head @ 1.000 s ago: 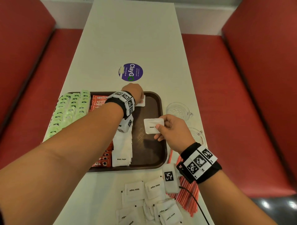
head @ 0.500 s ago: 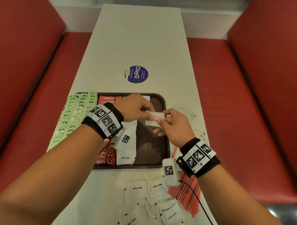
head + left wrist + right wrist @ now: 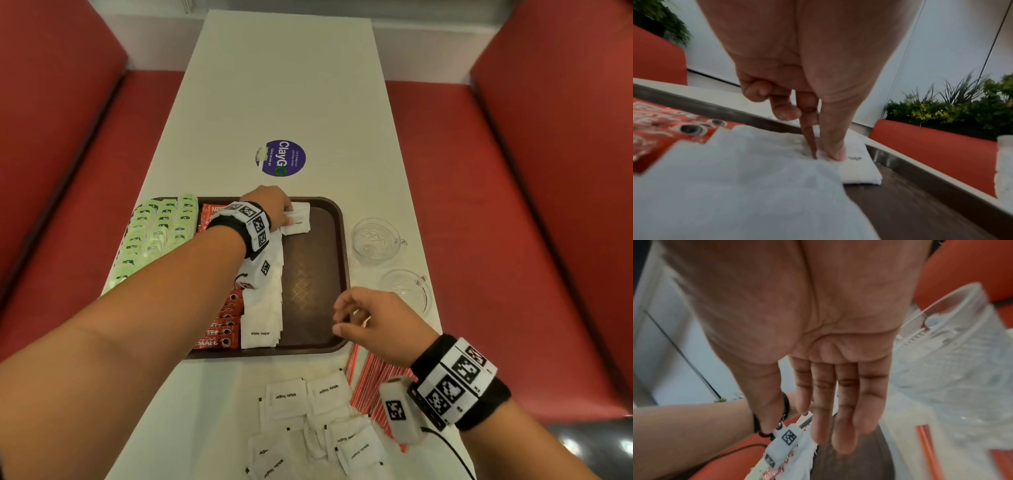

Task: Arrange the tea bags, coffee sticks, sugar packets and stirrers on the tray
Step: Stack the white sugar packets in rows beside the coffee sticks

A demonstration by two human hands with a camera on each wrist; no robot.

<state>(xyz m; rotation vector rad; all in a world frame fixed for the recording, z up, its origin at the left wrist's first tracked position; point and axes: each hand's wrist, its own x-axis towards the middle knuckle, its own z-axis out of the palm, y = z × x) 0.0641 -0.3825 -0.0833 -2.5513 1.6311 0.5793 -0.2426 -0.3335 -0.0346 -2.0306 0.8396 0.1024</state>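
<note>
A brown tray (image 3: 315,274) holds green tea bags (image 3: 154,233) on its left, a row of red coffee sticks (image 3: 222,329) and a column of white sugar packets (image 3: 263,308). My left hand (image 3: 287,217) reaches to the tray's far end. There its thumb and forefinger pinch a sugar packet (image 3: 857,164) that lies on top of the column. Over the tray's near right corner hovers my right hand (image 3: 337,322), fingers straight and empty (image 3: 838,434). Several loose sugar packets (image 3: 308,404) lie on the table in front of the tray, with red stirrers (image 3: 366,380) beside them.
Two clear glass cups (image 3: 375,240) (image 3: 407,291) stand on the white table right of the tray, close to my right hand. A purple round sticker (image 3: 281,157) lies beyond the tray. Red bench seats flank the table on both sides.
My left hand took the sugar packet from my right hand and carried it to the tray's far end. The right hand let go and drew back toward the near right corner.
</note>
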